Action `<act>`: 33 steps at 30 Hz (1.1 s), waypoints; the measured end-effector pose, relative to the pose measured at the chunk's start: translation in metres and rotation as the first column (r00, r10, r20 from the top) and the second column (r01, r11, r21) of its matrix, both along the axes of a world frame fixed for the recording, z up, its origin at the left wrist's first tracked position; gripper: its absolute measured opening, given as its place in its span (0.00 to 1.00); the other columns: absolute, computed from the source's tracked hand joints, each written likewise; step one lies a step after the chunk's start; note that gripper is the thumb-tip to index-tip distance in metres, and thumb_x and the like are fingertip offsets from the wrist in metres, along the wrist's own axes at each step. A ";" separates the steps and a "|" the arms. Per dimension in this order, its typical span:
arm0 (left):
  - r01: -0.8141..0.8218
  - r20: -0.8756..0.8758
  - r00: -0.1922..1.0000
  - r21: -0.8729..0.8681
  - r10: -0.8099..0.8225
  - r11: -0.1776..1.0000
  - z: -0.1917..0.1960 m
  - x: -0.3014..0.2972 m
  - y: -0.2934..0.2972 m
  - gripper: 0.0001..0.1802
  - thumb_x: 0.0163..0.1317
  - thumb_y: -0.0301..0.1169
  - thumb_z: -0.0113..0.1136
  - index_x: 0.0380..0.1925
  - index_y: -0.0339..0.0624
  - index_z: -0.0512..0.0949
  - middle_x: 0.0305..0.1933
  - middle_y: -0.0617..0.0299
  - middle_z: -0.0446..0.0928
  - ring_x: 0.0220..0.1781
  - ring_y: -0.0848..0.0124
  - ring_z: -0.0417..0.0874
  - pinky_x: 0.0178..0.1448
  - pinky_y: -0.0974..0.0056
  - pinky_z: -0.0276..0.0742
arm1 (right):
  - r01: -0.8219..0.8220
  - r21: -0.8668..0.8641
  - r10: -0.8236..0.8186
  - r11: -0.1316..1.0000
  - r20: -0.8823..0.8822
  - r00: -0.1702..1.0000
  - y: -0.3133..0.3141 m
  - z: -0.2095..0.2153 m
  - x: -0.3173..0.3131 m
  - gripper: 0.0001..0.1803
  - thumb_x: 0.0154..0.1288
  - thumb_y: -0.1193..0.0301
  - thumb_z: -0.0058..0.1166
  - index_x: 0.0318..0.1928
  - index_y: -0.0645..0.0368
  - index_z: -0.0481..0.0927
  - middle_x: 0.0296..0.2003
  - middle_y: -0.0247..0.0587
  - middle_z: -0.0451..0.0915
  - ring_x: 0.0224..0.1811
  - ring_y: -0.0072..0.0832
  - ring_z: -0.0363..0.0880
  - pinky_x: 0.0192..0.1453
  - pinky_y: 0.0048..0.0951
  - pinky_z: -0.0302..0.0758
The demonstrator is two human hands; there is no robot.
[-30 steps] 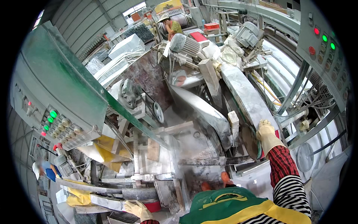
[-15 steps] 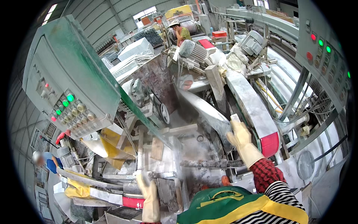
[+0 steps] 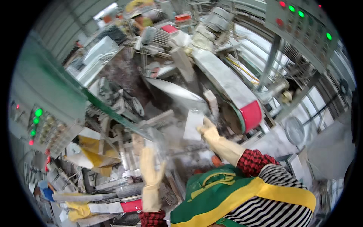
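Observation:
My right hand (image 3: 212, 137), in a cream rubber glove, grips the lower right edge of a flat white rectangular tile (image 3: 193, 124). The tile is tilted up just below the pale end of a curved conveyor bed (image 3: 176, 90). On the left, my gloved left hand (image 3: 152, 170) is raised over the machine frame. Its thumb stands away from the fingers, and I see nothing held in it. Motion blurs its fingertips, which are near a tan board (image 3: 137, 143). A narrow pale block (image 3: 211, 101) stands beyond my right hand.
A white belt with a red end (image 3: 251, 115) runs on the right. Green-lit control panels stand at the left (image 3: 45, 125) and upper right (image 3: 302, 30). A slanting green bar (image 3: 109, 109) crosses the left side. Another person (image 3: 140, 23) is at the far back.
My view has swung right. My right hand has come inward and now has the white tile in its grip. My left hand has risen further into view.

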State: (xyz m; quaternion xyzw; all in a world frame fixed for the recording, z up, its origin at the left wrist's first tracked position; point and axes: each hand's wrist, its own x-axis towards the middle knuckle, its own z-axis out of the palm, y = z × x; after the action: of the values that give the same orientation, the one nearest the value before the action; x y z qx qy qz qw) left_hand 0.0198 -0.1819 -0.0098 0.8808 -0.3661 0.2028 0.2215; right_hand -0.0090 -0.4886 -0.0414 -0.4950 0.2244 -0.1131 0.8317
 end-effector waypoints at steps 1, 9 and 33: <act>-0.245 -0.070 0.967 0.035 0.247 0.969 -0.018 0.002 0.034 0.37 0.57 0.39 0.70 0.64 0.34 0.71 0.67 0.40 0.71 0.70 0.43 0.70 0.76 0.47 0.61 | 0.100 -0.059 -0.098 0.993 0.038 0.994 -0.020 -0.016 -0.003 0.34 0.64 0.82 0.55 0.71 0.57 0.67 0.53 0.41 0.81 0.50 0.27 0.80 0.55 0.30 0.78; -0.900 0.220 0.331 0.366 0.918 0.237 -0.125 -0.095 0.292 0.38 0.66 0.56 0.58 0.65 0.38 0.69 0.63 0.40 0.71 0.64 0.44 0.70 0.67 0.43 0.67 | 0.706 -0.301 -0.738 0.641 0.011 0.674 -0.183 -0.126 -0.048 0.38 0.55 0.82 0.58 0.68 0.55 0.67 0.45 0.42 0.82 0.44 0.30 0.81 0.48 0.34 0.78; -0.928 -0.046 0.325 0.179 0.945 0.328 -0.082 -0.085 0.262 0.44 0.67 0.57 0.56 0.73 0.43 0.58 0.59 0.41 0.78 0.51 0.42 0.83 0.51 0.44 0.78 | 0.541 -0.743 -0.893 0.394 -0.168 0.418 -0.275 -0.202 -0.046 0.35 0.54 0.73 0.60 0.66 0.55 0.69 0.51 0.55 0.80 0.49 0.44 0.83 0.48 0.41 0.83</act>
State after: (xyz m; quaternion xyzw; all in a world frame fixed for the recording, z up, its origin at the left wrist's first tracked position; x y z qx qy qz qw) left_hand -0.0651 0.0801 -0.0920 0.9537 0.2143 0.2079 0.0361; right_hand -0.0548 -0.7639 -0.2434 -0.5733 0.6056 -0.3962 0.3843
